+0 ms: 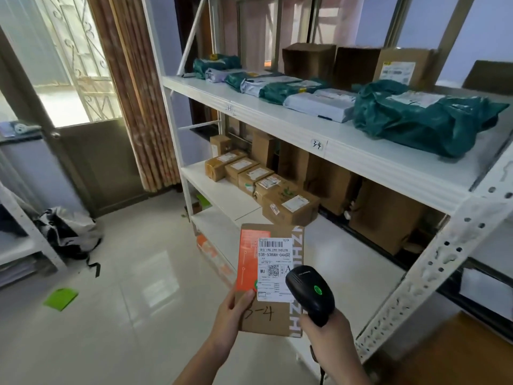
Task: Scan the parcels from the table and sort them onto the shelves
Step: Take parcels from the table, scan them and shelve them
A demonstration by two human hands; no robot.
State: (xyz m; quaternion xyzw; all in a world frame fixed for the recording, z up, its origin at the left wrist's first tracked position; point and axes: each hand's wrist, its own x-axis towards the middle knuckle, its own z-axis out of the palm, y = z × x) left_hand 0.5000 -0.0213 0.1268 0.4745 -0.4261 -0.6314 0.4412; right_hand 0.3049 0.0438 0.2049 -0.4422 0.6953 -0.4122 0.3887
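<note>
Nearest to us, at 6 o'clock, our left hand (231, 315) grips the lower left edge of a flat cardboard parcel (270, 279), thumb pressed on its face, fingers hidden behind. The parcel is held upright in the air, in front of the lower shelving, touching nothing but that hand. It bears an orange panel, a white shipping label (274, 269) with barcode and QR code, and handwritten "3-4" below the label.

At 5 o'clock our right hand (327, 333) is curled round the handle of a black barcode scanner (311, 293). The scanner head sits just over the label's lower right corner, with a green light lit on top. We cannot tell whether it touches the parcel.

Further out, at 3 o'clock, a white metal shelf unit (410, 295) rises. Its middle shelf, at 12 to 1 o'clock, holds a row of small cardboard boxes (290, 208) with larger cartons behind.

The upper shelf carries a tag reading "3-4" (316, 145) on its front edge. On it lie green poly mailers (416, 120) and grey mailers (319, 105), with brown cartons at the back.

At 9 o'clock on the tiled floor (133, 287) lie a green sheet (61, 299) and a crumpled bag (69, 229). Beyond, at 11 o'clock, are a door (102, 165) and a curtain (138, 93).
</note>
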